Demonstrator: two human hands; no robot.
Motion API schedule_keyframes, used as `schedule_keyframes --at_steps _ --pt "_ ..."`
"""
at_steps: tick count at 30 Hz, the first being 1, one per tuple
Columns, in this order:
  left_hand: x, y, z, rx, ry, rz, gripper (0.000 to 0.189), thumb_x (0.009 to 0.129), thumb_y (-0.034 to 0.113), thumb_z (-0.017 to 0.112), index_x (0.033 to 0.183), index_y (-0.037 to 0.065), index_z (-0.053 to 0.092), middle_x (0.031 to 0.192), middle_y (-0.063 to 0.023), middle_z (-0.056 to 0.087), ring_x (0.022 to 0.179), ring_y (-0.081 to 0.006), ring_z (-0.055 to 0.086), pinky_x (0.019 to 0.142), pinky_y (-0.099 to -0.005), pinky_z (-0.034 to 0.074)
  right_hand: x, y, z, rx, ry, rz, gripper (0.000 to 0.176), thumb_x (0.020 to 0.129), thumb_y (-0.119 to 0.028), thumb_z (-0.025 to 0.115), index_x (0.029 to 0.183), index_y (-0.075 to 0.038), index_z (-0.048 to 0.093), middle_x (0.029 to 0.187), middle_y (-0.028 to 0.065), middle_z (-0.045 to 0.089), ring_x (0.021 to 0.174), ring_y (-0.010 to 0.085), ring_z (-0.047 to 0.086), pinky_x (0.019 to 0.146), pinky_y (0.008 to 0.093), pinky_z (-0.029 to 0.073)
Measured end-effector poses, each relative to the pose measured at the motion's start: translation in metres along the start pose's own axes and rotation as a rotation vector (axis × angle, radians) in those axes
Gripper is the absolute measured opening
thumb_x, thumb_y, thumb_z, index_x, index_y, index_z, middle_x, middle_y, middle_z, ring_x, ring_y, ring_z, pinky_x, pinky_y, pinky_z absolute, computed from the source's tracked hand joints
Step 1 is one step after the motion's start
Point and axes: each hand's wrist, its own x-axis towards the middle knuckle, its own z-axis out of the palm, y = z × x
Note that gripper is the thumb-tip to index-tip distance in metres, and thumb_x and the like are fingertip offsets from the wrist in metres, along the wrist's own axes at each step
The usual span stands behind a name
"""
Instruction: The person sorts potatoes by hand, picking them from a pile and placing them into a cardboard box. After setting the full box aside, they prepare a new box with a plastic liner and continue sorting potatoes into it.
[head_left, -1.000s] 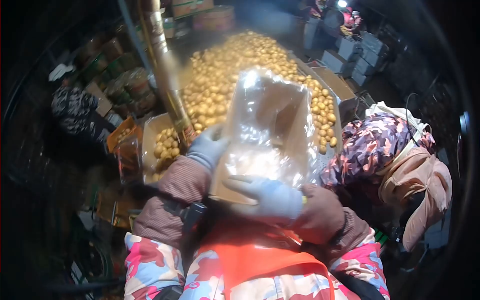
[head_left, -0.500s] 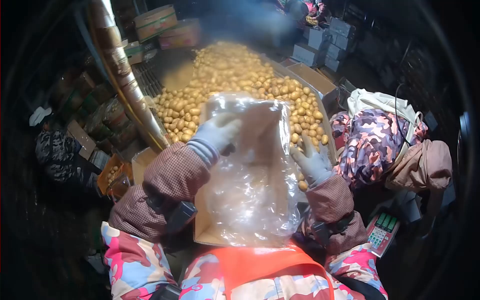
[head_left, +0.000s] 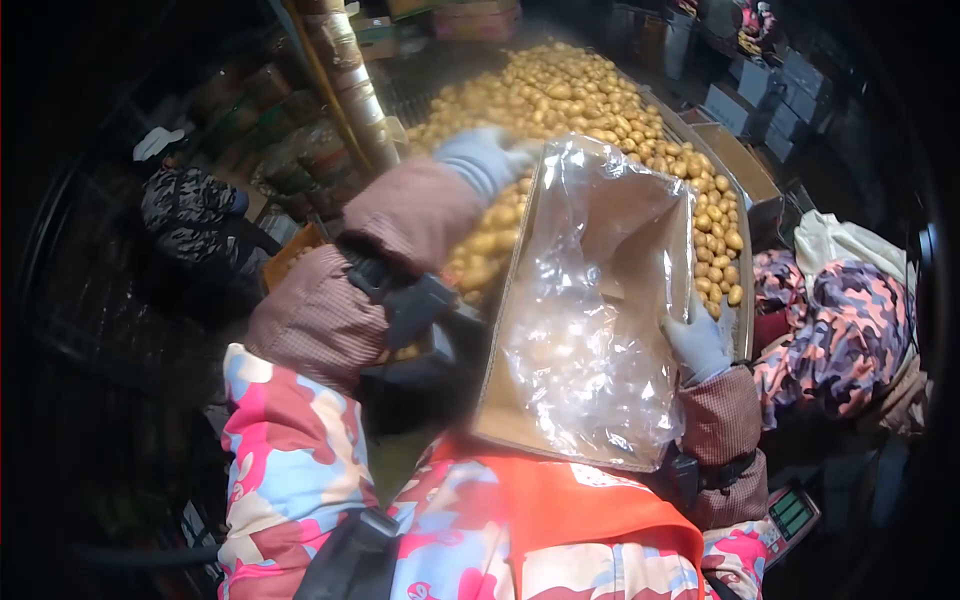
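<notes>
A cardboard box (head_left: 500, 375) tilts in front of my chest, its open top facing me. Inside it lies a crumpled clear plastic liner (head_left: 575, 350), bunched at the near end and running up to the far edge. My right hand (head_left: 698, 345), in a pale glove, grips the box's right side wall. My left hand (head_left: 483, 160), gloved too and blurred by motion, is beside the far left corner of the box with fingers stretched toward it. Beyond the box and under my left hand spreads a heap of potatoes (head_left: 580, 95).
A metal rim (head_left: 745, 290) bounds the potatoes on the right. A wrapped post (head_left: 350, 85) rises at the left. One person (head_left: 195, 210) bends at the left, another in camouflage clothing (head_left: 850, 330) is close on the right. Boxes (head_left: 735, 105) stand at the back right.
The view has swung left and the box now sits further right in it. My left hand has moved from over the liner to outside the far left corner; my right hand now grips the side wall.
</notes>
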Motion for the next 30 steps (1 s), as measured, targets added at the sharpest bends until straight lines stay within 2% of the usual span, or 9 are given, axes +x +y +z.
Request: schedule_keyframes --at_steps 4,11,15,19,22,24,26,27,30 --pt "0.013 0.017 0.02 0.085 0.058 -0.065 0.073 0.095 0.057 0.06 0.145 0.005 0.054 0.146 -0.0218 0.055 0.136 -0.0311 0.053 0.113 -0.0442 0.041 0.009 0.013 0.028 0.12 -0.02 0.043 0.067 0.083 -0.023 0.067 0.145 -0.003 0.049 0.115 0.0182 0.07 0.099 0.0273 0.069 0.084 0.0352 0.053" --pt "0.089 0.017 0.036 0.308 -0.016 0.192 0.051 0.095 0.044 0.063 0.131 0.008 0.066 0.136 -0.0193 0.063 0.126 -0.0346 0.061 0.107 -0.0419 0.048 0.024 0.015 0.027 0.089 0.06 -0.113 0.063 0.085 -0.016 0.067 0.144 0.0 0.049 0.119 0.0163 0.068 0.102 0.0232 0.066 0.088 0.0326 0.052" --pt "0.099 0.01 0.007 0.118 0.213 0.053 0.043 0.096 0.037 0.06 0.128 0.009 0.068 0.133 -0.0185 0.064 0.123 -0.0337 0.063 0.105 -0.0409 0.05 0.03 0.042 0.024 0.22 0.038 -0.067 0.063 0.086 -0.016 0.069 0.143 0.002 0.05 0.12 0.0148 0.068 0.104 0.021 0.065 0.09 0.0315 0.051" --pt "0.144 -0.05 0.048 0.66 0.014 0.118 0.026 0.092 0.01 0.062 0.114 0.007 0.076 0.121 -0.0177 0.071 0.115 -0.0324 0.068 0.095 -0.0386 0.055 0.035 0.019 0.014 0.375 -0.004 -0.028 0.061 0.086 -0.011 0.067 0.143 0.002 0.049 0.119 0.0129 0.068 0.103 0.0193 0.065 0.089 0.0314 0.052" --pt "0.059 -0.058 0.057 0.837 -0.35 0.513 0.029 0.091 0.009 0.059 0.115 0.0 0.072 0.12 -0.0175 0.07 0.112 -0.0358 0.068 0.096 -0.0431 0.054 0.043 0.025 0.02 0.44 -0.027 0.011 0.058 0.086 -0.01 0.065 0.141 0.002 0.051 0.119 0.0125 0.068 0.102 0.0182 0.065 0.087 0.0308 0.052" --pt "0.054 -0.091 0.116 0.661 -0.304 0.399 0.035 0.096 0.017 0.056 0.125 0.001 0.066 0.126 -0.021 0.067 0.116 -0.0377 0.065 0.1 -0.0433 0.052 0.056 0.036 0.022 0.251 0.088 -0.193 0.055 0.085 -0.01 0.065 0.138 0.001 0.054 0.116 0.0121 0.068 0.099 0.0175 0.065 0.085 0.03 0.052" --pt "0.092 -0.147 0.189 0.267 -0.014 0.124 0.042 0.101 0.025 0.053 0.136 0.001 0.059 0.132 -0.0246 0.063 0.12 -0.0396 0.063 0.103 -0.0435 0.05 0.084 0.048 0.025 -0.028 0.2 -0.449 0.05 0.085 -0.01 0.066 0.134 0.001 0.058 0.11 0.0112 0.07 0.095 0.0175 0.066 0.081 0.0295 0.053" --pt "0.131 -0.197 0.203 0.217 -0.024 0.193 0.043 0.101 0.024 0.055 0.138 0.003 0.058 0.132 -0.0246 0.063 0.119 -0.0385 0.063 0.103 -0.0435 0.051 0.1 0.058 0.026 -0.09 0.197 -0.502 0.048 0.085 -0.01 0.066 0.131 0.001 0.06 0.107 0.0108 0.071 0.093 0.0179 0.066 0.08 0.0294 0.053" --pt "0.126 -0.199 0.16 -0.735 0.156 -0.009 0.044 0.098 0.018 0.064 0.139 0.005 0.058 0.127 -0.0192 0.066 0.117 -0.0323 0.065 0.101 -0.0408 0.052 0.139 0.012 0.01 0.275 0.057 -0.112 0.048 0.082 -0.012 0.069 0.128 0.0 0.063 0.097 0.0097 0.072 0.085 0.0181 0.067 0.076 0.0296 0.053"
